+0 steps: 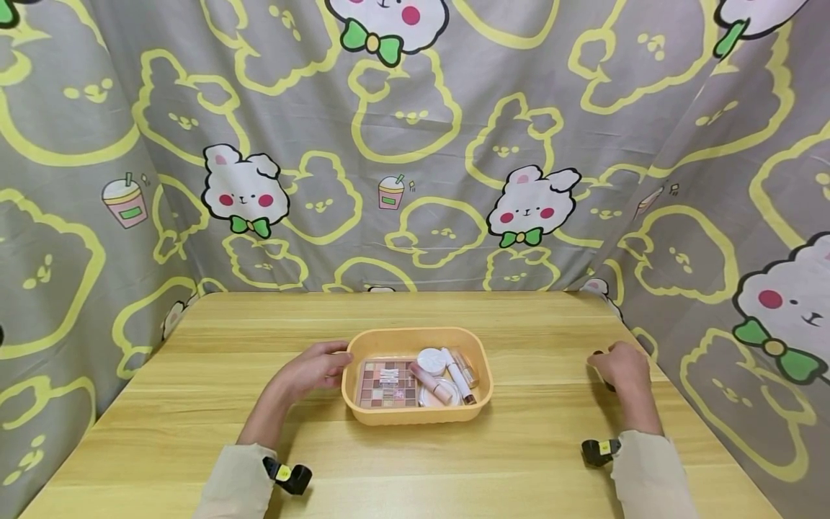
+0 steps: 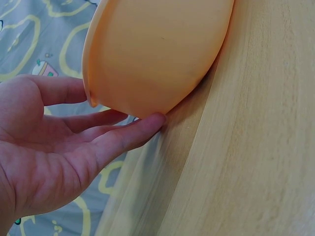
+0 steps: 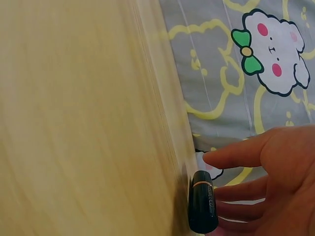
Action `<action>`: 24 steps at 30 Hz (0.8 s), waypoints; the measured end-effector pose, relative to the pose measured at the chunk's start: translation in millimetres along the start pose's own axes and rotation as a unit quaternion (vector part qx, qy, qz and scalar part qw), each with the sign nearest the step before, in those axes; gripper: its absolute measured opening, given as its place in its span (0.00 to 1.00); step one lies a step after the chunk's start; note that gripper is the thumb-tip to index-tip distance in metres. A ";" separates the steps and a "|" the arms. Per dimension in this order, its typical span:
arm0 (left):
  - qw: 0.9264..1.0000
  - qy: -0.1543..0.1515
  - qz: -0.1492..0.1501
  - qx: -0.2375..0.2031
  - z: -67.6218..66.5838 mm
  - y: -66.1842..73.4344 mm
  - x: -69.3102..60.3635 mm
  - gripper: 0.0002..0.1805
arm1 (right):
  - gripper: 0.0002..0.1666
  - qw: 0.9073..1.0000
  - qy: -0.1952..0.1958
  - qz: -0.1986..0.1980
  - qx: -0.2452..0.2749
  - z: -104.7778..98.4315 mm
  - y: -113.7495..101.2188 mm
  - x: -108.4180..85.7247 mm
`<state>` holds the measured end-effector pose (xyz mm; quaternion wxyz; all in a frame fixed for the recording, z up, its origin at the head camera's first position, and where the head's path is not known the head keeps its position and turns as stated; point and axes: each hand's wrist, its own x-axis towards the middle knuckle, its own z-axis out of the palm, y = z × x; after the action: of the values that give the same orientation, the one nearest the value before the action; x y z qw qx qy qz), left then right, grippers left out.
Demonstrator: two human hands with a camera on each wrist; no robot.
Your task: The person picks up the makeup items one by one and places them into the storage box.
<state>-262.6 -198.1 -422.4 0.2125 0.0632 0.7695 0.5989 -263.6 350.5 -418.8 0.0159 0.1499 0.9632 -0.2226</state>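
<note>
A shallow orange plastic basket (image 1: 415,417) stands on the wooden table. In it lie an eyeshadow palette (image 1: 387,386) on the left, and a white round case (image 1: 431,360), a pink tube (image 1: 431,382) and a white tube (image 1: 459,375) on the right. My left hand (image 1: 315,371) touches the basket's left end; in the left wrist view one digit meets the rim and others lie along the wall. Far to the right, my right hand (image 1: 624,369) is at a dark lipstick tube (image 3: 203,204). Its fingertips are partly hidden behind that tube, and the uppermost digit stands apart from it.
The pale wood tabletop (image 1: 532,461) reaches to a grey curtain (image 1: 402,238) printed with rabbits, which surrounds it at the back and both sides. The lipstick tube is near the table's right edge. A dark camera (image 1: 295,478) is strapped to my left wrist.
</note>
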 end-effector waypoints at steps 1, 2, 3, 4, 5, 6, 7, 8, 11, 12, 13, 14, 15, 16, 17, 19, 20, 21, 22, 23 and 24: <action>1.000 0.001 0.000 0.001 0.0 -0.1 -0.1 0.30 | 0.39 1.000 -0.001 0.000 0.000 0.0 0.2 0.2; 1.000 0.000 0.000 0.002 0.1 -0.2 -0.2 0.30 | 0.38 1.000 -0.002 0.001 -0.001 0.0 0.3 0.3; 1.000 0.000 0.001 0.002 0.1 -0.3 -0.4 0.30 | 0.38 1.000 -0.001 0.002 0.000 -0.1 -0.1 0.4; 1.000 0.000 0.001 0.001 0.1 -0.5 -0.5 0.30 | 0.37 1.000 0.000 0.001 0.000 0.2 0.2 0.3; 1.000 -0.001 0.002 0.000 0.2 -0.4 -0.7 0.30 | 0.35 1.000 0.002 0.001 0.002 0.3 0.1 0.2; 1.000 -0.001 0.003 0.000 0.2 -0.4 -0.9 0.30 | 0.34 1.000 0.004 0.000 0.003 0.4 0.1 0.1; 1.000 -0.001 0.003 0.000 0.3 -0.3 -1.0 0.30 | 0.32 1.000 0.007 -0.001 0.004 0.4 -0.1 -0.1; 1.000 -0.001 0.003 0.000 0.4 0.0 -1.2 0.30 | 0.30 1.000 0.009 -0.002 0.003 0.7 0.1 -0.2; 1.000 -0.001 0.003 0.003 0.5 0.8 -1.2 0.30 | 0.28 1.000 0.011 -0.003 0.000 1.2 1.1 -0.3; 1.000 -0.001 0.003 0.004 0.5 1.0 -1.2 0.30 | 0.29 1.000 0.011 -0.003 -0.003 1.4 1.5 -0.5; 1.000 -0.002 0.003 0.004 0.5 1.3 -1.1 0.31 | 0.29 1.000 0.010 -0.003 -0.005 1.6 1.8 -0.6; 1.000 -0.002 0.003 0.004 0.5 1.5 -1.0 0.31 | 0.29 1.000 0.009 -0.002 -0.007 1.8 2.3 -0.8; 1.000 -0.003 0.003 0.004 0.4 1.6 -0.9 0.30 | 0.29 1.000 0.008 -0.003 -0.009 1.8 2.5 -0.9; 1.000 -0.003 0.002 0.004 0.4 1.7 -0.9 0.30 | 0.28 1.000 0.007 -0.004 -0.011 1.8 2.7 -1.0; 1.000 -0.003 0.002 0.004 0.3 1.8 -0.8 0.30 | 0.27 1.000 0.006 -0.004 -0.010 1.8 3.0 -1.1; 1.000 -0.004 0.002 0.002 0.5 2.0 -0.7 0.30 | 0.25 1.000 0.003 -0.006 -0.010 1.8 4.1 -1.1; 1.000 -0.004 0.002 0.002 0.5 2.0 -0.5 0.30 | 0.23 1.000 0.002 -0.006 -0.010 1.8 4.4 -0.9; 1.000 -0.004 0.003 0.001 0.6 2.0 -0.4 0.30 | 0.22 1.000 0.002 -0.005 -0.010 1.5 4.2 -0.8; 1.000 -0.004 0.003 0.000 0.7 2.1 -0.2 0.30 | 0.21 1.000 0.001 -0.005 -0.010 1.4 4.4 -0.9; 1.000 -0.005 0.004 -0.001 0.9 2.1 -0.1 0.30 | 0.21 1.000 0.000 -0.005 -0.010 1.3 4.4 -1.0; 1.000 -0.006 0.004 -0.002 1.0 2.3 0.0 0.30 | 0.21 1.000 -0.001 -0.005 -0.011 0.9 4.2 -1.2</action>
<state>-262.6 -196.6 -420.5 0.2146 0.0695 0.7665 0.6013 -261.2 353.4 -421.3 0.0175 0.1442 0.9663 -0.2126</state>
